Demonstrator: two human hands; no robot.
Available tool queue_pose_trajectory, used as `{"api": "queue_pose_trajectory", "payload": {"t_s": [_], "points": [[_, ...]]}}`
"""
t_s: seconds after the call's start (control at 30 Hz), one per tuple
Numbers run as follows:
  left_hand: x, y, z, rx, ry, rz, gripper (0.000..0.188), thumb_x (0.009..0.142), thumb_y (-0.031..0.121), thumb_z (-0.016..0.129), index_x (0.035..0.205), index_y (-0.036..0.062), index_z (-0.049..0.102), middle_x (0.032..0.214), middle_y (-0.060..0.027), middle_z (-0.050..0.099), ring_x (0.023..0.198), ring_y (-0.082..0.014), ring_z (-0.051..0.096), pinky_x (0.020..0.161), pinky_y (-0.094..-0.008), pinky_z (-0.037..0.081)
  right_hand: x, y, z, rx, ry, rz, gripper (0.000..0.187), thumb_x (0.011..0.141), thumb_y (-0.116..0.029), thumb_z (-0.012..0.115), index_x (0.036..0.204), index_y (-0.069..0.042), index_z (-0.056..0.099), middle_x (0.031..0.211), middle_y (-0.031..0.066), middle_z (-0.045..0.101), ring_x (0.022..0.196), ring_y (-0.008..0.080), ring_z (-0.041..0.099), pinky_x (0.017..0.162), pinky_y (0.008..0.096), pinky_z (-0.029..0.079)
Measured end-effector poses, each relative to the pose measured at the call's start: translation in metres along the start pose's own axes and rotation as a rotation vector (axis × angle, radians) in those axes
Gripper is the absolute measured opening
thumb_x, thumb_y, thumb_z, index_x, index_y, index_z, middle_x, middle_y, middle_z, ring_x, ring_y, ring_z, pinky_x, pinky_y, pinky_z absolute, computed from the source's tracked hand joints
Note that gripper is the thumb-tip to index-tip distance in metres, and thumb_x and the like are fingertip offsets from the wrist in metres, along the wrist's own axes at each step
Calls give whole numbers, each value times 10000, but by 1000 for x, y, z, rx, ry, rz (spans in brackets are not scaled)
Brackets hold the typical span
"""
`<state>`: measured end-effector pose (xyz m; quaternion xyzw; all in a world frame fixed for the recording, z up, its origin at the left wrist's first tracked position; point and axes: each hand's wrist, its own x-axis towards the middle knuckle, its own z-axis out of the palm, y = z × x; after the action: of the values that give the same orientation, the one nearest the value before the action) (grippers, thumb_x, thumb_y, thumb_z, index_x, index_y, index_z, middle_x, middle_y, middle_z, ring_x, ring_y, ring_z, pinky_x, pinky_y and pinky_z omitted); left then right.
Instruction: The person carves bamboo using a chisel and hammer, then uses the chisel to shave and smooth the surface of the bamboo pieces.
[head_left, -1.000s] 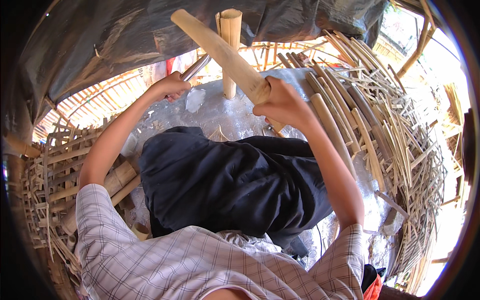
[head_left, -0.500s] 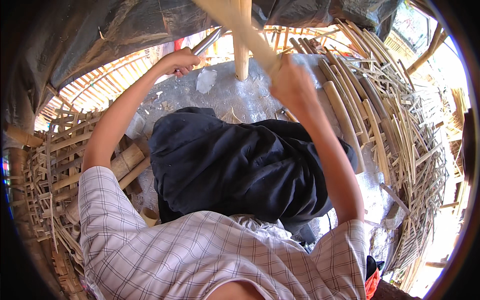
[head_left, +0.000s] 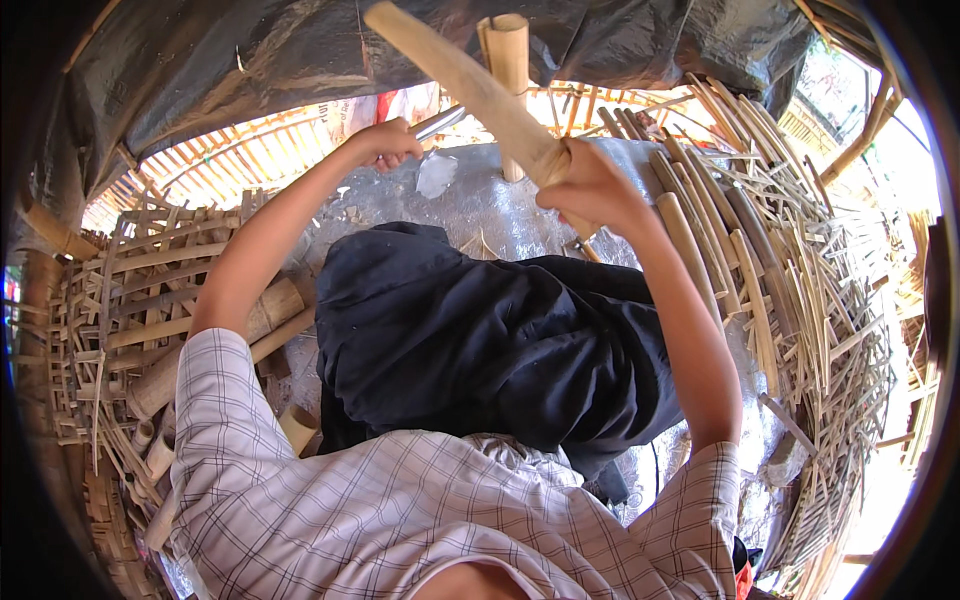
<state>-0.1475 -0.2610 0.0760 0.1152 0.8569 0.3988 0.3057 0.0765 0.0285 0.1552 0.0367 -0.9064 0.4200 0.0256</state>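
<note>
My left hand (head_left: 390,145) is closed around one end of a shiny metal blade-like tool (head_left: 440,122), at the far middle. Its far end points toward an upright bamboo piece (head_left: 508,65); whether they touch is hidden. My right hand (head_left: 595,185) grips a long, flat wooden stick (head_left: 470,95), raised slantwise up and to the left. The stick passes in front of the bamboo piece, whose open top shows above it. Black cloth (head_left: 480,335) covers my lap, between my forearms.
Bamboo strips and poles (head_left: 740,230) lie heaped along the right. Woven bamboo slats (head_left: 160,265) and thick bamboo lengths (head_left: 270,308) are at left. A dark plastic sheet (head_left: 270,60) hangs across the far side. A pale flat scrap (head_left: 436,175) lies on the grey floor (head_left: 385,190).
The wooden stick was blurred by motion and is now sharp, with its far end in view. The view has shifted, so the bamboo piece's top now shows. Both grips are kept.
</note>
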Motion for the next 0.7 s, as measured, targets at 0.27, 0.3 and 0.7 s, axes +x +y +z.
{"api": "queue_pose_trajectory", "payload": {"t_s": [0.27,0.3,0.7], "points": [[42,66,16,53,-65,-26,243,843,162,725,905,33,528,621,48,435,435,-26,356,358,-257,259,-17,-19,-59,-38,257,-153,497,657,-165,793,1073,44,620,834,185,716,743,271,738,699,378,563],[46,71,23,101,-38,-24,240,844,163,721,903,29,531,623,46,439,438,-33,363,360,-261,263,-20,-12,-58,-45,294,-132,504,658,-170,798,1077,46,618,865,204,718,795,301,739,731,389,562],[53,78,30,275,0,-68,395,844,111,581,1213,-12,514,624,19,462,462,-73,424,390,-300,320,-44,22,-59,122,396,114,443,649,-130,777,1022,49,620,787,149,708,641,221,703,633,356,554]]}}
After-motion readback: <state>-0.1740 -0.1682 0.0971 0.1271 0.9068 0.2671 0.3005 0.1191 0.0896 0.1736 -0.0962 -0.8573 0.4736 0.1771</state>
